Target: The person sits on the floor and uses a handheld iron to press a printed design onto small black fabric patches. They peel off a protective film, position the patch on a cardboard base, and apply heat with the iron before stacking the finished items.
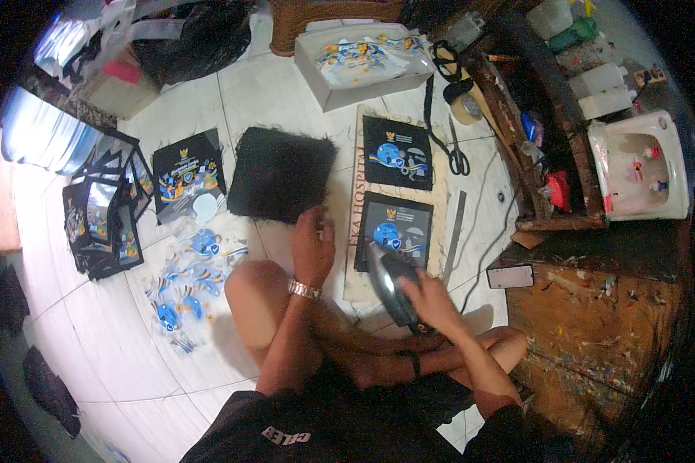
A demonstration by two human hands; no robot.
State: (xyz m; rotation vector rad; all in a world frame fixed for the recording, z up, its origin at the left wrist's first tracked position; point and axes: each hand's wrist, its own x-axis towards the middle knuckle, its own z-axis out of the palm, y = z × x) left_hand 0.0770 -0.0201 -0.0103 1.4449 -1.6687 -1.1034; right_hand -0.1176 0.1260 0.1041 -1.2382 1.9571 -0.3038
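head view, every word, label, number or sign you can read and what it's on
Cream cloth: large reddish capitals down its left edge; not copied here.
Dark shirt: pale capitals; not copied here.
Printed black squares: small lettering under yellow emblems, too blurred to read.
Phone: screen marks too small to read.

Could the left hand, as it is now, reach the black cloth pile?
Probably yes: the left hand is close by the near right corner of the black cloth pile, and nothing visible lies between them.
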